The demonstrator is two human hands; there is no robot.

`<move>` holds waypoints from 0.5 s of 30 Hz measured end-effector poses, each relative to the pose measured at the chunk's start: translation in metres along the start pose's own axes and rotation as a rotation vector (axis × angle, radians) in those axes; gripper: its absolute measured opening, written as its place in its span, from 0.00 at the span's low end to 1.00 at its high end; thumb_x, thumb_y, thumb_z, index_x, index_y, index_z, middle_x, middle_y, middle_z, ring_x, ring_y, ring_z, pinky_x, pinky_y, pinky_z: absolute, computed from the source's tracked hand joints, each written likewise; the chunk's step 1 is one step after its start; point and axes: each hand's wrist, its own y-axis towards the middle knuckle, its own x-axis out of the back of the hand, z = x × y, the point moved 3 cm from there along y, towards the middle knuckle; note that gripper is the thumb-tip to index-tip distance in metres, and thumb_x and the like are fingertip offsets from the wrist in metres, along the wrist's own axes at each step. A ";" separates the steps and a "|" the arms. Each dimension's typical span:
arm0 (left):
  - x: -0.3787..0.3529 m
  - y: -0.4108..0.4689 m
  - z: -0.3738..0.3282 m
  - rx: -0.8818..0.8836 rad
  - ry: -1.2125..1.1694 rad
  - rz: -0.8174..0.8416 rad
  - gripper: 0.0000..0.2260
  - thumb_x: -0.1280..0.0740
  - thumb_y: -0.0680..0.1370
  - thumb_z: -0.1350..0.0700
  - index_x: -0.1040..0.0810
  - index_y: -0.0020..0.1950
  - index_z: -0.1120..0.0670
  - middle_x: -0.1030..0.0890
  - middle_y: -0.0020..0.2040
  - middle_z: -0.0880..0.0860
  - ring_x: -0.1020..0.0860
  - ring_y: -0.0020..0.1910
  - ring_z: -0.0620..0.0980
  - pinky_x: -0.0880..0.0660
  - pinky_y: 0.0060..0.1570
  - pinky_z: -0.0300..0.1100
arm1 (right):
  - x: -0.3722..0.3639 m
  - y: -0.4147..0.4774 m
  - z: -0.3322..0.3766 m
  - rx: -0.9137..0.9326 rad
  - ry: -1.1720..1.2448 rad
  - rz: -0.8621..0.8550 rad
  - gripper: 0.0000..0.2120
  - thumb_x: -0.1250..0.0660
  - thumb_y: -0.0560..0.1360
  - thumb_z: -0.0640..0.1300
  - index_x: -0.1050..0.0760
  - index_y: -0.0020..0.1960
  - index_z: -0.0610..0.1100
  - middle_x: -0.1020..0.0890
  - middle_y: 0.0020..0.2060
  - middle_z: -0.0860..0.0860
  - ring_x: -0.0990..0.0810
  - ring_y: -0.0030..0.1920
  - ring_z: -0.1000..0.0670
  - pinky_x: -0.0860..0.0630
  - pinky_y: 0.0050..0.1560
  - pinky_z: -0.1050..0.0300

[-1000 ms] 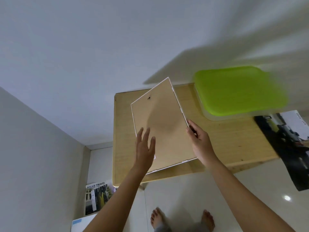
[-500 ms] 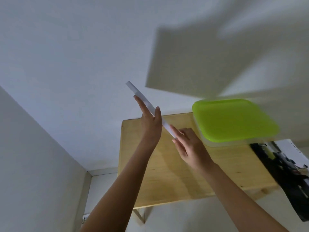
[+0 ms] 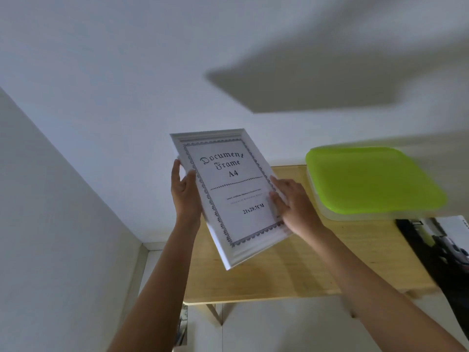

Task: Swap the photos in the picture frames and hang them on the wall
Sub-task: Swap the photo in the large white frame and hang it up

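White picture frame (image 3: pixel 228 194) up above the desk's (image 3: pixel 279 275) left end, face to camera, long axis near upright, top tipped left. Left hand (image 3: pixel 184 194) grips one long edge, right hand (image 3: pixel 294 207) the other. Wall (image 3: pixel 127 72) beyond the desk.

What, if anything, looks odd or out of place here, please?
The white frame, held tilted between left hand and right hand, shows only a stock insert reading Document Frame A4, not a photo.

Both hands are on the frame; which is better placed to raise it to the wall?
Left, probably: the left hand grips the white frame higher up its edge, while the right hand holds the opposite edge lower down.
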 end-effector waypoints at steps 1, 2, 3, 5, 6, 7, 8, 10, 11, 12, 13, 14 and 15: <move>0.004 0.000 -0.001 0.009 -0.019 0.020 0.20 0.41 0.80 0.58 0.37 0.72 0.48 0.19 0.45 0.50 0.20 0.35 0.44 0.23 0.35 0.39 | 0.005 0.007 -0.007 -0.063 0.005 -0.009 0.21 0.40 0.79 0.46 0.34 0.70 0.44 0.26 0.59 0.45 0.31 0.62 0.49 0.38 0.62 0.61; 0.007 0.000 -0.002 0.020 -0.036 0.039 0.19 0.41 0.80 0.58 0.36 0.71 0.48 0.18 0.45 0.49 0.19 0.35 0.42 0.23 0.33 0.37 | 0.009 0.012 -0.013 -0.133 0.056 -0.003 0.21 0.40 0.79 0.46 0.35 0.71 0.46 0.27 0.59 0.47 0.31 0.62 0.50 0.37 0.62 0.60; 0.009 0.000 -0.001 0.038 -0.063 0.053 0.19 0.41 0.80 0.57 0.35 0.71 0.47 0.18 0.44 0.48 0.19 0.35 0.41 0.23 0.32 0.36 | 0.013 0.015 -0.015 -0.205 0.164 0.025 0.21 0.40 0.79 0.48 0.35 0.71 0.49 0.27 0.59 0.50 0.30 0.61 0.53 0.36 0.62 0.59; 0.008 -0.001 -0.002 0.068 -0.102 0.086 0.17 0.41 0.81 0.55 0.34 0.70 0.46 0.18 0.43 0.48 0.19 0.36 0.42 0.22 0.33 0.37 | 0.016 0.019 -0.016 -0.283 0.469 0.092 0.19 0.40 0.79 0.48 0.33 0.70 0.52 0.25 0.61 0.55 0.25 0.60 0.56 0.29 0.60 0.59; 0.006 -0.002 -0.003 0.064 -0.114 0.117 0.17 0.41 0.81 0.54 0.34 0.69 0.45 0.17 0.44 0.48 0.19 0.37 0.43 0.22 0.34 0.38 | 0.017 0.020 -0.014 -0.281 0.575 0.104 0.18 0.41 0.79 0.46 0.32 0.69 0.51 0.22 0.60 0.55 0.22 0.57 0.57 0.26 0.56 0.61; 0.001 -0.002 -0.004 0.069 -0.128 0.161 0.17 0.42 0.81 0.53 0.35 0.70 0.45 0.18 0.46 0.48 0.19 0.39 0.44 0.21 0.36 0.39 | 0.021 0.021 -0.014 -0.275 0.643 0.091 0.17 0.42 0.80 0.43 0.31 0.68 0.49 0.20 0.57 0.55 0.20 0.53 0.59 0.24 0.51 0.65; -0.005 -0.002 -0.005 0.067 -0.122 0.207 0.18 0.43 0.81 0.51 0.36 0.71 0.45 0.18 0.48 0.48 0.19 0.41 0.44 0.21 0.37 0.39 | 0.025 0.023 -0.014 -0.274 0.707 0.058 0.17 0.42 0.79 0.40 0.30 0.67 0.48 0.19 0.53 0.55 0.19 0.49 0.59 0.23 0.47 0.66; -0.020 -0.005 -0.009 0.043 -0.071 0.272 0.19 0.45 0.81 0.48 0.39 0.72 0.43 0.20 0.54 0.49 0.19 0.47 0.45 0.20 0.42 0.41 | 0.037 0.025 -0.018 -0.291 0.811 -0.035 0.18 0.41 0.78 0.38 0.31 0.67 0.48 0.18 0.51 0.56 0.18 0.46 0.59 0.22 0.46 0.66; -0.030 -0.006 -0.009 0.020 -0.016 0.318 0.19 0.45 0.81 0.47 0.41 0.73 0.42 0.21 0.58 0.49 0.20 0.51 0.48 0.20 0.47 0.45 | 0.043 0.026 -0.023 -0.286 0.824 -0.092 0.19 0.40 0.78 0.38 0.33 0.68 0.48 0.20 0.53 0.57 0.19 0.47 0.63 0.23 0.47 0.69; -0.041 -0.010 -0.011 -0.037 0.063 0.369 0.19 0.45 0.81 0.46 0.41 0.72 0.39 0.21 0.59 0.47 0.21 0.54 0.51 0.22 0.52 0.51 | 0.051 0.027 -0.028 -0.275 0.819 -0.148 0.21 0.40 0.78 0.37 0.35 0.69 0.48 0.23 0.56 0.58 0.22 0.49 0.67 0.26 0.47 0.74; -0.052 -0.014 -0.012 -0.098 0.131 0.405 0.18 0.45 0.81 0.45 0.40 0.71 0.34 0.21 0.57 0.43 0.21 0.55 0.52 0.23 0.54 0.56 | 0.060 0.028 -0.033 -0.267 0.806 -0.195 0.23 0.39 0.77 0.37 0.37 0.71 0.47 0.26 0.60 0.57 0.24 0.52 0.68 0.30 0.48 0.78; -0.064 -0.016 -0.009 -0.112 0.139 0.415 0.18 0.45 0.81 0.46 0.41 0.69 0.31 0.22 0.56 0.39 0.22 0.55 0.51 0.24 0.55 0.57 | 0.069 0.031 -0.039 -0.257 0.790 -0.225 0.24 0.39 0.77 0.37 0.38 0.72 0.47 0.29 0.64 0.57 0.27 0.57 0.66 0.32 0.50 0.80; -0.076 -0.018 -0.009 -0.106 0.103 0.423 0.20 0.45 0.81 0.49 0.43 0.69 0.31 0.25 0.60 0.39 0.23 0.57 0.49 0.24 0.56 0.53 | 0.078 0.034 -0.046 -0.242 0.771 -0.243 0.25 0.39 0.77 0.38 0.39 0.72 0.47 0.32 0.67 0.56 0.30 0.61 0.64 0.34 0.52 0.81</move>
